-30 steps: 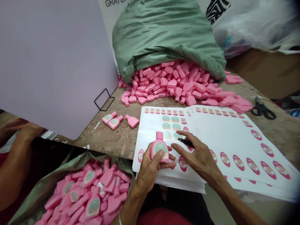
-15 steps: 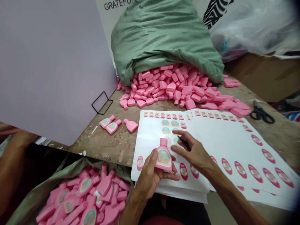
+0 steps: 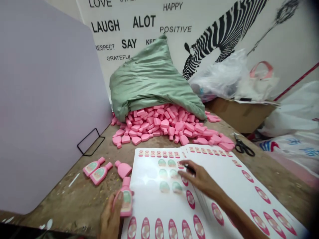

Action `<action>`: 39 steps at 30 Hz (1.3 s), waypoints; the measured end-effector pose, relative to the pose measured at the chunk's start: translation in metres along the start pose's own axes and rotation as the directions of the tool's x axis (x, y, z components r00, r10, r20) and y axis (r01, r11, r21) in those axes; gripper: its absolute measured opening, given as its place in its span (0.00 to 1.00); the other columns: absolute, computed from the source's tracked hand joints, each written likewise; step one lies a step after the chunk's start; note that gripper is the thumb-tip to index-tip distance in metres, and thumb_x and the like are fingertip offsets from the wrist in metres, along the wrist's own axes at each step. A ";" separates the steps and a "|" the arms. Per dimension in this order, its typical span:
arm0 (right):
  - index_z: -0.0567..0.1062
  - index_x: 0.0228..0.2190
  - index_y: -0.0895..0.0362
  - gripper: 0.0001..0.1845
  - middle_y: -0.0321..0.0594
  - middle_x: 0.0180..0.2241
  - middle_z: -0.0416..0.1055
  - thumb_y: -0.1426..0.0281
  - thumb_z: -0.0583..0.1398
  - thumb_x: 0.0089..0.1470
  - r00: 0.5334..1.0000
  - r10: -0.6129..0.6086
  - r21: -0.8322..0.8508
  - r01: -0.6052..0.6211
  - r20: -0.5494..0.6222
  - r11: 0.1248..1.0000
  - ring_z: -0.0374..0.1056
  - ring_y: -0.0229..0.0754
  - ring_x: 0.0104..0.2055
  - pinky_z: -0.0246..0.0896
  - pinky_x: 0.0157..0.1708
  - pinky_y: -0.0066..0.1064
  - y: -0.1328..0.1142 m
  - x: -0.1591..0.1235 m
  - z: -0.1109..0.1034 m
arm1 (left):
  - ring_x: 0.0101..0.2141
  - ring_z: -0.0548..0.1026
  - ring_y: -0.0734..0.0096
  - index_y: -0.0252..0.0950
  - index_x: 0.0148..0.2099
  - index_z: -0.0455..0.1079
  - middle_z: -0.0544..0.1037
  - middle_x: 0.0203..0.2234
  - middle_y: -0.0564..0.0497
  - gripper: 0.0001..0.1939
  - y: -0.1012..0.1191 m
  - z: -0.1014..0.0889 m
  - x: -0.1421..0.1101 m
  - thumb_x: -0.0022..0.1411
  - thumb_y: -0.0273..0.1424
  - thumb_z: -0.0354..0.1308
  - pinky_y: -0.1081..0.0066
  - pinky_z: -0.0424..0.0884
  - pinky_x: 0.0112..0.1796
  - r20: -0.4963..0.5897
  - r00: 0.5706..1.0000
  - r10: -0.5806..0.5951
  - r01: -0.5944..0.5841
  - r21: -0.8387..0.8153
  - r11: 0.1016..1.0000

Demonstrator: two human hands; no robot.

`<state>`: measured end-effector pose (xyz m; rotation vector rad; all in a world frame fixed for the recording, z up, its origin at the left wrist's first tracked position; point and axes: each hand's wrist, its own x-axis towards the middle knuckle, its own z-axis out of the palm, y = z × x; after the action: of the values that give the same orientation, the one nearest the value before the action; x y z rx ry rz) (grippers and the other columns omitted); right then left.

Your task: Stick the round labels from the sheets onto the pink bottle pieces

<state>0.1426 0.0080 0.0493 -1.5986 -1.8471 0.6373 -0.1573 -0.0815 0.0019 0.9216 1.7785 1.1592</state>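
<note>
My left hand point(image 3: 109, 215) is at the bottom edge, holding upright a pink plastic bottle point(image 3: 126, 199) with a printed label on its front. My right hand point(image 3: 203, 181) rests over a white sticker sheet point(image 3: 149, 202), pinching a small black tool point(image 3: 189, 168) near its rows of round green labels. Pink oval labels point(image 3: 190, 199) line the sheet. Further sheets point(image 3: 246, 186) overlap to the right. Beyond them, pink unlabelled bottles point(image 3: 154, 126) spill from a green woven sack point(image 3: 149, 79). Two labelled bottles point(image 3: 93, 166) and an unlabelled one point(image 3: 123, 169) lie left of the sheets.
A lilac board point(image 3: 50, 106) on a black wire stand point(image 3: 91, 142) stands at the left of the worn wooden table point(image 3: 74, 199). Black scissors point(image 3: 244, 148) lie at the right. Behind are a cardboard box point(image 3: 241, 116), plastic bags and a printed wall.
The view has tilted up and left, showing more wall and losing the lower sack and the other person's arm. The left hand's bottle now stands more upright.
</note>
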 end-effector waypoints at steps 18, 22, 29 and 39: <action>0.74 0.38 0.54 0.28 0.44 0.36 0.76 0.48 0.63 0.40 0.993 0.044 -0.276 -0.074 -0.112 0.958 0.72 0.51 0.35 0.63 0.31 0.38 -0.001 0.039 0.000 | 0.45 0.72 0.59 0.36 0.51 0.67 0.73 0.46 0.43 0.20 0.054 0.028 -0.011 0.60 0.40 0.52 0.64 0.67 0.46 0.040 0.951 0.308 -0.310 0.147 0.939; 0.73 0.36 0.52 0.19 0.39 0.32 0.77 0.54 0.63 0.44 0.993 0.054 -0.046 -0.050 0.102 0.998 0.73 0.46 0.32 0.66 0.29 0.34 -0.047 -0.049 0.023 | 0.45 0.73 0.61 0.36 0.57 0.63 0.75 0.43 0.44 0.24 0.061 0.076 -0.047 0.61 0.40 0.53 0.68 0.67 0.46 0.442 0.883 0.159 -0.027 -0.291 0.956; 0.68 0.48 0.52 0.23 0.40 0.41 0.73 0.61 0.60 0.50 0.949 -0.009 0.311 -0.094 0.314 0.946 0.70 0.44 0.43 0.66 0.41 0.34 -0.042 -0.089 0.026 | 0.38 0.75 0.63 0.34 0.48 0.69 0.77 0.41 0.43 0.20 0.051 0.080 -0.073 0.60 0.43 0.53 0.71 0.71 0.37 0.371 0.929 0.009 0.158 -0.415 0.896; 0.70 0.34 0.55 0.09 0.40 0.32 0.72 0.65 0.52 0.58 0.991 -0.127 -0.284 0.111 -0.038 0.952 0.64 0.44 0.35 0.55 0.35 0.35 0.018 -0.040 0.019 | 0.26 0.77 0.68 0.32 0.41 0.65 0.77 0.37 0.41 0.21 0.054 0.104 -0.056 0.57 0.45 0.57 0.72 0.73 0.26 0.449 0.893 0.025 0.174 -0.396 0.902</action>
<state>0.1450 -0.0285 0.0174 -1.6451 -2.0450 0.2818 -0.0331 -0.0771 0.0385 0.7635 1.1179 1.1174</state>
